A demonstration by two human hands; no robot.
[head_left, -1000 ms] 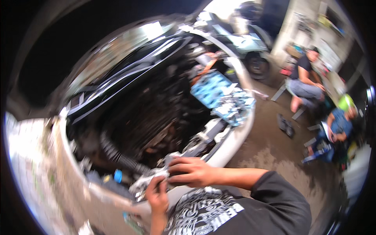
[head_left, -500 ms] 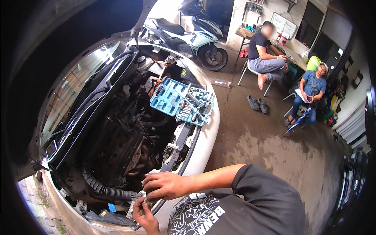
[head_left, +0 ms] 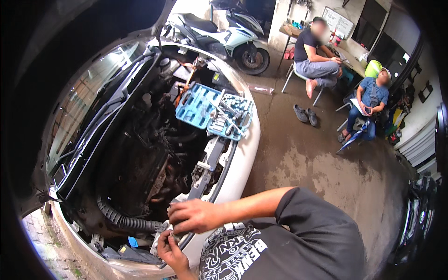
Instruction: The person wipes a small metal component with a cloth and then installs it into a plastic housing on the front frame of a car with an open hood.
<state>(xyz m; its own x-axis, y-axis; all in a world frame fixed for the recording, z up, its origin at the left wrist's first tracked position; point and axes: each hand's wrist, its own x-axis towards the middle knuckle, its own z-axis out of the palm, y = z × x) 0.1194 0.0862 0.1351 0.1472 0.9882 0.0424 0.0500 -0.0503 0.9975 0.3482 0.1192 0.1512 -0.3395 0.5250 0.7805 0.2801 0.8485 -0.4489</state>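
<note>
Over the front edge of the open engine bay (head_left: 133, 168), my two hands are close together. My right hand (head_left: 197, 216) is bent over from above with its fingers curled. Just below it, my left hand (head_left: 173, 254) has thumb and fingers pinched together around a small part. Its kind is hidden by the fingers. Beside the hands ends a black corrugated air hose (head_left: 140, 224). Farther along the front rail (head_left: 215, 154) lies an unfolded blue socket set case (head_left: 193, 108), its right half heaped with loose sockets and wrenches (head_left: 228, 116).
A raised hood (head_left: 51, 70) hangs over the left side. A blue reservoir cap (head_left: 133, 241) sits near the lower fender. Beyond the car stand a white scooter (head_left: 228, 39) and two seated people (head_left: 313, 56) (head_left: 372, 95). Dark shoes (head_left: 305, 115) lie on the wet-stained floor (head_left: 308, 163).
Both hands stay together at the same spot, with the right fingers shifted slightly. My view has moved a little, so the car and tool case appear slightly higher and farther left.
</note>
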